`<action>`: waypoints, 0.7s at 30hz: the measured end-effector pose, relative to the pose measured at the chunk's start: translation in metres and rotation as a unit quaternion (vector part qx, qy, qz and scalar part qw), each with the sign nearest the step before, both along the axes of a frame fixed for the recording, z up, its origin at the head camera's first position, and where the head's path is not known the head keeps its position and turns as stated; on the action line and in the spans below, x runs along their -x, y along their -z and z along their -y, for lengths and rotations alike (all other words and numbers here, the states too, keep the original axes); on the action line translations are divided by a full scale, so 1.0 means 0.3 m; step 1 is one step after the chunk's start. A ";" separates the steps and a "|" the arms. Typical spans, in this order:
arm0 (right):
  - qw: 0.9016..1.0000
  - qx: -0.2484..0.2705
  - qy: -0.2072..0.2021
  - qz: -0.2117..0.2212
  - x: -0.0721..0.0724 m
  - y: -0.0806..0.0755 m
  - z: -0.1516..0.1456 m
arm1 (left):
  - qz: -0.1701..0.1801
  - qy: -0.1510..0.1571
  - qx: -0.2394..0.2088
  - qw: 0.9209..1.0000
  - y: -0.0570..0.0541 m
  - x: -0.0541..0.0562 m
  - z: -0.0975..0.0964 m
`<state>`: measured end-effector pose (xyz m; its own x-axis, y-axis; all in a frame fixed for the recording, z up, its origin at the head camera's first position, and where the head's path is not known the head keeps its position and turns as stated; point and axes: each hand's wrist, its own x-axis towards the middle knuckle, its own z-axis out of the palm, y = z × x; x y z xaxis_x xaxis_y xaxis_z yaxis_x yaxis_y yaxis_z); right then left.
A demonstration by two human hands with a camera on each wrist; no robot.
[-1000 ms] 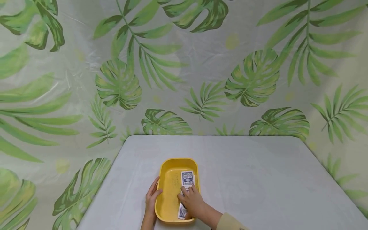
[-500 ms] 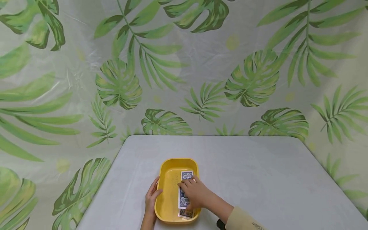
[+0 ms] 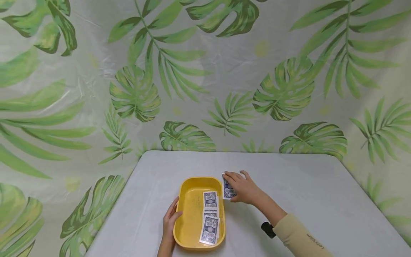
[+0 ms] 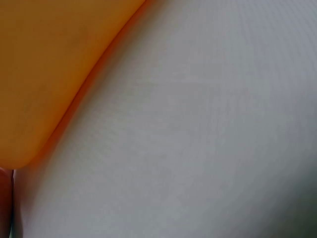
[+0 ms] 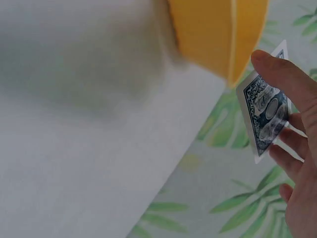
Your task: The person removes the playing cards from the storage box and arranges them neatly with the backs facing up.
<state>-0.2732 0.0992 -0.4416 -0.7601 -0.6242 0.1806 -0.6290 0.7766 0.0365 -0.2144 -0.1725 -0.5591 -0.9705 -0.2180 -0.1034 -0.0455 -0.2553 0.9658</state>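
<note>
The left hand (image 3: 169, 220) was found gripping the left wall of the yellow tray (image 3: 190, 217), thumb at the rim and fingers along the outside. The right hand (image 3: 242, 187) was holding a playing card (image 3: 227, 193) narrowly between thumb and fingers, just outside the tray's far right part, patterned back showing. Whether it was one card or several could not be told.

Inside the tray, along its right wall, other cards (image 3: 210, 230) lay overlapping in an uneven row, the nearest one slightly skewed.

Risks noted, in this inspector's judgement: the held card was thin and gripped at its edges, so a loose pinch could let it slip, and a hard one could bend it. Its closeness to the tray's rim meant that a low or sideways pass might clip it. A pull or tilt by the left hand could slide the row out of order. Lifting from the overlap could drag two cards together.
</note>
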 end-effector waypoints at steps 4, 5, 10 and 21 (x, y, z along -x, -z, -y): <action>0.999 -0.019 0.022 0.019 0.033 0.054 -0.034 | 0.005 0.001 0.002 1.000 0.004 0.002 0.003; 0.999 -0.026 0.027 0.031 0.038 0.071 -0.037 | 0.008 -0.001 0.005 1.000 0.004 0.004 0.003; 0.993 -0.055 0.053 0.089 0.058 0.156 -0.037 | 0.008 -0.003 -0.005 1.000 0.004 0.009 0.000; 0.972 -0.064 0.110 0.197 0.089 0.217 -0.009 | 0.002 0.008 -0.023 1.000 -0.001 0.005 0.000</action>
